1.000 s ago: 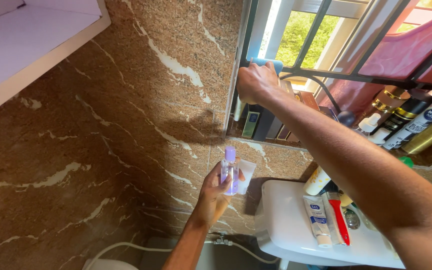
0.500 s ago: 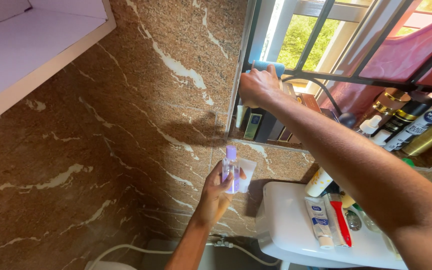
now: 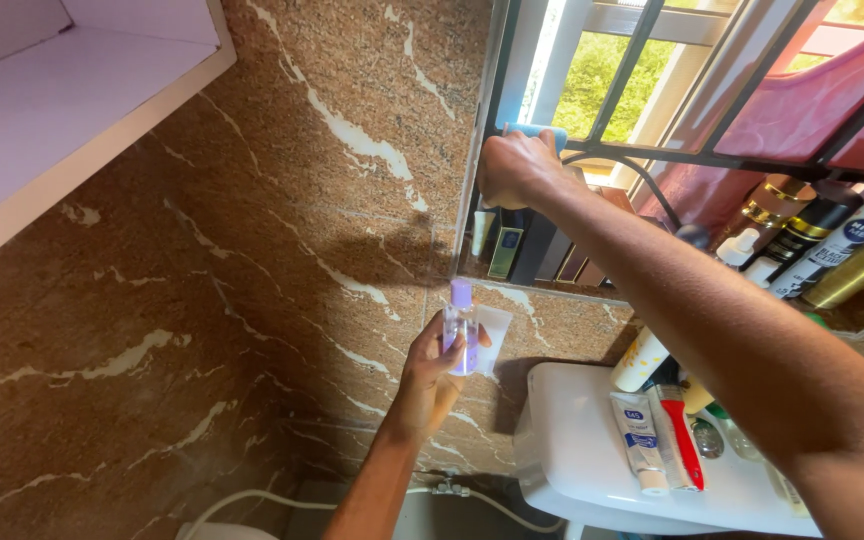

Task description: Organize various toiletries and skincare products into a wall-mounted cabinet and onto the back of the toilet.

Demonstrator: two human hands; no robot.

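- Small clear plastic bottle with a purple cap and purplish liquid sits upright in the left hand, fingers wrapped round its lower body, thumb on the near side. Closed grip, no doubt about it.
- Pinched in that same grip, just behind the bottle, is a small white squeeze tube, poking out to the right of the fingers.
- My guess is the bottle's light and fairly stiff, but smooth plastic gets slippery, so hold it around the mid-body below the cap. The tube looks soft and could slide out from behind.
- Right hand is up above the left one, closed over a blue-topped item on the window ledge. Can't tell what that thing is, the hand hides most of it.
- Below that grip, a few dark slim boxes stand on the ledge.
- Further right along the ledge: a row of spray cans and bottles.
- Down and right of the left hand, a white toilet tank lid with a white toothpaste tube and a red-handled toothbrush lying side by side.
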